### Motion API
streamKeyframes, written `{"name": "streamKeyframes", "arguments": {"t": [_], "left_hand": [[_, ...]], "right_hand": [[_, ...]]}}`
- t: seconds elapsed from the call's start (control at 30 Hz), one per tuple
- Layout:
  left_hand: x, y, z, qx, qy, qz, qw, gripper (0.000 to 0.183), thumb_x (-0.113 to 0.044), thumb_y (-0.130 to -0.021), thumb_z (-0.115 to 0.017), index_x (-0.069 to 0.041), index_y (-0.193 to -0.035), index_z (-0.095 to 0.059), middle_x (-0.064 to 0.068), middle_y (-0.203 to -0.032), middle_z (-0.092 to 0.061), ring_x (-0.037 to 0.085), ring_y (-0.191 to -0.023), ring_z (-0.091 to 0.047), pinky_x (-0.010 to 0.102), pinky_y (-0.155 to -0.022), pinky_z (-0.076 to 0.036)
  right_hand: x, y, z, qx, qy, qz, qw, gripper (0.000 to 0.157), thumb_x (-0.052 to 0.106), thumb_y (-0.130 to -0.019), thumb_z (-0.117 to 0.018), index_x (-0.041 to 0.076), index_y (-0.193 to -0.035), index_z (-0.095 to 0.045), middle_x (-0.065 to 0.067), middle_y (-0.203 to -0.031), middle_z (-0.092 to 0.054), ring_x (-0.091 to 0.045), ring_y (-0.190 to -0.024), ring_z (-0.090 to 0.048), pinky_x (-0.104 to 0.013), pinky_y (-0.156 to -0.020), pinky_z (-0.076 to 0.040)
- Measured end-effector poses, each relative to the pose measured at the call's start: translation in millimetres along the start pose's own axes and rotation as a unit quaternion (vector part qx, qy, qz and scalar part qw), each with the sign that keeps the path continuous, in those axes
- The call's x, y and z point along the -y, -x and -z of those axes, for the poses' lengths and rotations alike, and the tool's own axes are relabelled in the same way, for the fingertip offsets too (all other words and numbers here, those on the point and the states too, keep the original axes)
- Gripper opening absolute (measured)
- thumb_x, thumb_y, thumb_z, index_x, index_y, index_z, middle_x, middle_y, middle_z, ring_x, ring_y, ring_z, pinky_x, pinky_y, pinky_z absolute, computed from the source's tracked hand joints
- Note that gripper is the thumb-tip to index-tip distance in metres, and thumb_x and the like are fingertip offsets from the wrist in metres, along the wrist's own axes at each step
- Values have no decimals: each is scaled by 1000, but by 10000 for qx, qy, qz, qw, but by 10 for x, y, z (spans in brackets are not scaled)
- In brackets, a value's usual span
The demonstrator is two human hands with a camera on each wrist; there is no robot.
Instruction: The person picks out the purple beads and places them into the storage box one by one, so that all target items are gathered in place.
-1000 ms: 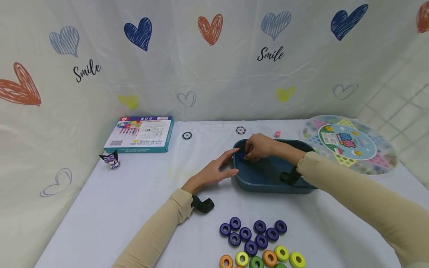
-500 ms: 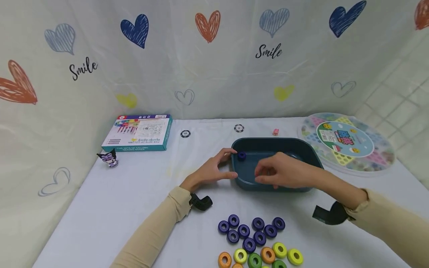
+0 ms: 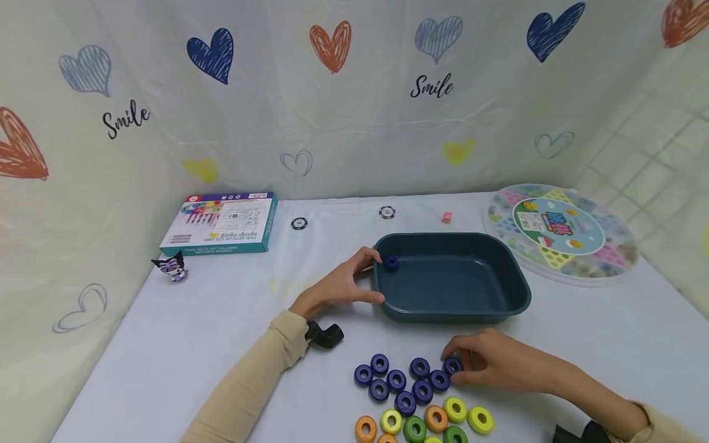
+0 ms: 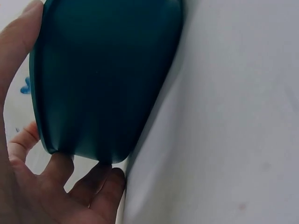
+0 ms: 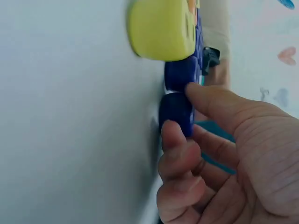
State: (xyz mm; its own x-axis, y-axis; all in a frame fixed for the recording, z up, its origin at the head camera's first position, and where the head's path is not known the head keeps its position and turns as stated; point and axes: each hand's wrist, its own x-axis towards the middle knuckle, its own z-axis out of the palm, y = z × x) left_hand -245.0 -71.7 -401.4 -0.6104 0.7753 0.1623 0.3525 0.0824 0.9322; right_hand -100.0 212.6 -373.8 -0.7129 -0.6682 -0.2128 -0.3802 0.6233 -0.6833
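- While the left hand [image 3: 343, 284] is spread wide, touching the left end of the blue tray [image 3: 454, 289], the right hand [image 3: 493, 363] pinches 1 purple ring [image 5: 175, 111] near the bottom of the frame, right of the middle
- The tray sits right of the middle, with 1 loose ring [image 3: 391, 264] near its upper left corner
- 8 other purple rings [image 3: 423, 399] lie at the bottom middle, above yellow rings [image 3: 462, 415], orange rings [image 3: 436, 428] and green rings [image 3: 414, 438]
- A flat box [image 3: 221, 224] lies at the left, with a small toy [image 3: 174, 269] just below it
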Motion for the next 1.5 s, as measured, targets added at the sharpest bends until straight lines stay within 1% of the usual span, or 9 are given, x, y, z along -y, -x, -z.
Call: {"name": "streamKeyframes", "arguments": {"t": [0.2,0.37,0.57,0.67,0.77,0.83,0.93,1.17,1.5], "left_hand": [[-154,53,27,231,145,-49,9996,69,-22,-71,-78,3,-115,-32,23,-137,-27,35,-127,-30,40,-99,-33],[-184,68,27,302,88,25,9995,69,-23,-69,-79,4,-113,-32,22,-135,-26,39,-122,-34,44,-97,-35],[-184,65,33,335,63,-84,9994,68,-28,-72,-76,5,-113,-33,24,-130,-30,40,-118,-38,45,-94,-37],[-169,72,53,150,141,-162,9997,63,-36,-82,-65,4,-119,-31,25,-131,-32,39,-116,-39,45,-93,-38],[-148,87,79,-49,439,-237,9987,53,-32,-95,-42,2,-130,-22,29,-131,-34,42,-114,-41,49,-93,-37],[-130,93,91,-147,681,-259,9972,46,-23,-98,-28,1,-135,-14,32,-130,-35,43,-113,-42,52,-93,-35],[-108,99,95,-295,879,-199,9955,43,-11,-97,-18,0,-137,-7,32,-126,-39,43,-112,-44,55,-93,-32],[-72,106,75,-498,926,-142,9944,44,-16,-98,-22,2,-136,-11,30,-121,-44,42,-106,-49,54,-93,-34],[-69,56,15,-455,920,-193,9945,37,-9,-98,-23,5,-132,-18,32,-118,-46,42,-104,-50,51,-92,-37]], "right_hand": [[-135,81,-54,-36,-780,267,9966,29,31,-84,-64,17,-109,-58,11,-72,-55,1,-54,-46,-19,-46,-40],[-197,160,-62,90,-1371,25,9905,28,26,-82,-66,14,-107,-59,8,-71,-56,1,-53,-46,-19,-45,-40],[-112,269,58,228,-1568,-83,9873,27,22,-82,-67,11,-105,-60,7,-70,-57,0,-55,-48,-19,-46,-42],[4,289,210,370,-1736,-19,9841,29,19,-84,-65,8,-109,-58,3,-72,-59,-5,-54,-51,-23,-46,-45],[119,241,407,434,-1740,62,9838,30,17,-85,-63,6,-112,-55,-1,-74,-59,-14,-54,-53,-27,-46,-47],[177,171,542,388,-1552,80,9871,30,18,-86,-62,8,-113,-55,-2,-74,-59,-19,-54,-54,-28,-47,-47],[215,23,729,252,-1200,49,9924,30,20,-86,-62,10,-113,-55,-4,-74,-58,-23,-55,-55,-30,-48,-47],[163,-450,983,26,-430,-185,9989,34,30,-85,-63,13,-113,-54,-5,-71,-61,-20,-58,-58,-33,-51,-49],[32,-1094,1005,554,-147,-809,9951,39,27,-82,-66,5,-112,-54,-4,-74,-64,-19,-63,-63,-33,-55,-51]]}}
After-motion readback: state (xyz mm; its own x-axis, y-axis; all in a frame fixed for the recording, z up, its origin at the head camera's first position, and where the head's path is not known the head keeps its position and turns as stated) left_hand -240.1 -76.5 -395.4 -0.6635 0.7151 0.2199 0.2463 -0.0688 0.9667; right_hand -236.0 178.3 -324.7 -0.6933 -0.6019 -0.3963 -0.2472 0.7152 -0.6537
